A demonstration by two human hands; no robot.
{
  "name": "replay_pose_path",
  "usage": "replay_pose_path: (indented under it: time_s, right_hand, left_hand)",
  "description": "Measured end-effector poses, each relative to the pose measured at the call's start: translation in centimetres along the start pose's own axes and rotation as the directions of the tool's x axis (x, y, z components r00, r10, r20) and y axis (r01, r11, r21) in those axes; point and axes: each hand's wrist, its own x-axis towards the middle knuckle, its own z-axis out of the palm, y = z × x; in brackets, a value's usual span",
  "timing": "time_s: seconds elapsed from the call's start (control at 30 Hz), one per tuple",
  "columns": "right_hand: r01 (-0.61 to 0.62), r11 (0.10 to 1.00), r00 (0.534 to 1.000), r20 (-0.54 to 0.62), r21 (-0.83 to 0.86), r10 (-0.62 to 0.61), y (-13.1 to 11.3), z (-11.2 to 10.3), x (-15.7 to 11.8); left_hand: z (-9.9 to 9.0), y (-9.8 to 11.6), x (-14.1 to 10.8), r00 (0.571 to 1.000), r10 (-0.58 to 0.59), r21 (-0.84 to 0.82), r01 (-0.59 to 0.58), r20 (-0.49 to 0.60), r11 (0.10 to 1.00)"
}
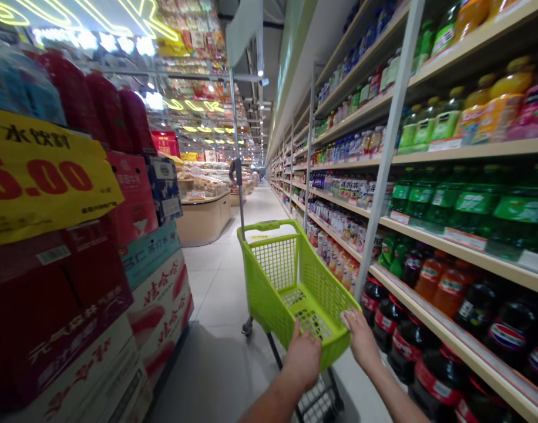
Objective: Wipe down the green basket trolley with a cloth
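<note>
A lime-green plastic shopping cart (269, 308) stands in front of me in the aisle, its perforated walls and slatted floor in plain view. My left hand (302, 355) is closed over the near rim of the basket, thumb on top. At the near right corner, my right hand (357, 332) is wrapped round the rim. Something small and pale shows at its fingertips, too blurred to name. A thin metal pole (235, 111) rises at the cart's far left corner. Below the basket, dark frame legs and a caster (246, 326) show.
Shelves of bottled drinks (463, 194) line the right side closely, with large cola bottles (436, 370) at floor level. On the left, stacked drink cartons (158, 294) carry a yellow price sign (49, 179). A rounded display counter (205, 220) stands farther along the tiled aisle (216, 294).
</note>
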Motion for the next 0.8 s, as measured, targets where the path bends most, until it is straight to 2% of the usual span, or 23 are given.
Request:
replay_pose_path:
  time_s: [0.1,0.23,0.3,0.37,0.53,0.6,0.7,0.8]
  right_hand:
    - [0.001,1.000,1.000,-0.029,0.015,-0.001,-2.2,-0.4,-0.9]
    - [0.172,0.981,0.985,0.006,0.093,-0.173,-6.1,0.2,-4.6]
    - [0.231,0.967,0.973,-0.017,0.111,-0.230,-6.7,0.2,-6.1]
    - [0.242,0.963,0.970,-0.061,0.120,-0.236,-6.2,-0.2,-6.9]
    - [0.180,0.982,0.977,-0.130,0.065,-0.171,-2.6,-1.5,-6.1]
    - [0.146,0.989,0.977,-0.159,0.022,-0.141,-1.8,-1.5,-5.4]
    - [0.104,0.994,0.973,-0.207,-0.022,-0.107,-2.9,-0.7,-4.4]
    - [0.110,0.994,0.969,-0.221,-0.009,-0.110,-6.0,0.7,-3.4]
  left_hand:
    - [-0.7,-1.5,0.0,0.998,0.056,0.007,-0.056,-0.024,0.998]
    - [-1.9,-4.9,-0.1,0.998,-0.063,0.088,0.066,-0.029,0.994]
    - [-2.2,-5.7,-0.2,0.997,-0.078,0.123,0.079,-0.012,0.989]
    - [-2.1,-5.7,-0.2,0.998,-0.059,0.126,0.060,-0.016,0.990]
    - [-1.9,-4.5,0.3,1.000,-0.003,0.095,0.005,-0.028,0.995]
    - [-2.4,-4.7,0.6,0.999,-0.041,0.101,0.043,-0.021,0.994]
    - [-3.3,-5.6,0.8,0.985,-0.173,0.126,0.174,-0.016,0.977]
    - [-3.3,-6.1,0.6,0.974,-0.228,0.135,0.228,-0.021,0.964]
